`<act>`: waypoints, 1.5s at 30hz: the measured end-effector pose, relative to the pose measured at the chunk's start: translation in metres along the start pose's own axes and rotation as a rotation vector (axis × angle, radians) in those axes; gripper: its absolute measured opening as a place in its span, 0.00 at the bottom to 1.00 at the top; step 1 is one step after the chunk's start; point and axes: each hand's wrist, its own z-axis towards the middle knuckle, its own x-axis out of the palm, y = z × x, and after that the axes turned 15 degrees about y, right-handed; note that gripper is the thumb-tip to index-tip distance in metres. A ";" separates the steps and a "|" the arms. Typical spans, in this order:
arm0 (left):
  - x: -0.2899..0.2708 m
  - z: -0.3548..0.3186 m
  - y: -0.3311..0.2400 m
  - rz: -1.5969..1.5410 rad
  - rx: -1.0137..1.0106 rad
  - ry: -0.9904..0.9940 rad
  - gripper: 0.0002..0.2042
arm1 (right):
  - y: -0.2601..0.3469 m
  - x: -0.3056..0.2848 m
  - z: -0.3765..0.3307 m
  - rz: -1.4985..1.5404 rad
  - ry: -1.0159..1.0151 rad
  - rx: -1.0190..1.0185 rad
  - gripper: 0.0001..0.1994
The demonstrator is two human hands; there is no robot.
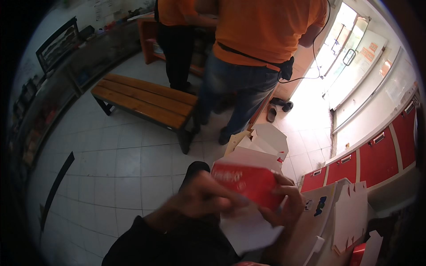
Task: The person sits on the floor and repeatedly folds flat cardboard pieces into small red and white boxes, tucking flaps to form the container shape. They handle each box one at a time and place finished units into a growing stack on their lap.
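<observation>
Between my hands, over my lap, is a red cardboard box (250, 184) with pale printing on its face and a white panel folded out below it. My right hand (287, 199) grips the box's right edge, fingers along the side and thumb near the lower corner. At its lower left, my left hand (202, 197) is closed against the box, with fingers bent and one finger reaching across the red face. Motion blurs the left fingertips. Just beyond the box stand several white folded cartons (262, 144), open at the top.
Flat white cardboard blanks (349, 217) lean at my right, above a red-and-white carton piece (361, 253). Red drawers (375, 153) line the right wall. A wooden bench (144, 97) stands ahead left. Two people in orange shirts (270, 29) stand beyond it, near a bright doorway.
</observation>
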 end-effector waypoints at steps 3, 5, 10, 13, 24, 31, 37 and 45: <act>-0.017 0.076 -0.038 -0.363 0.577 0.726 0.30 | -0.008 -0.016 -0.017 0.350 0.139 0.000 0.33; 0.016 0.074 -0.050 -0.048 0.374 0.407 0.40 | -0.002 -0.007 -0.009 0.677 0.088 0.026 0.32; 0.027 0.053 0.056 -0.507 -0.311 0.932 0.50 | 0.002 0.001 0.010 0.709 0.109 0.143 0.39; 0.029 0.050 0.055 -0.562 -0.228 0.731 0.49 | -0.011 0.018 -0.010 1.078 -0.121 0.271 0.51; 0.027 0.049 0.040 -0.297 0.042 0.562 0.47 | 0.003 0.054 -0.033 0.431 -0.701 0.621 0.25; 0.063 0.055 0.070 -0.528 -0.035 0.734 0.45 | -0.016 0.077 -0.020 0.476 -0.513 0.589 0.21; 0.036 0.056 0.050 -0.393 0.078 0.683 0.44 | -0.034 0.070 -0.051 0.701 -0.621 0.494 0.37; 0.043 0.074 0.044 0.660 0.198 0.490 0.38 | -0.036 0.071 -0.063 0.259 -0.144 0.950 0.17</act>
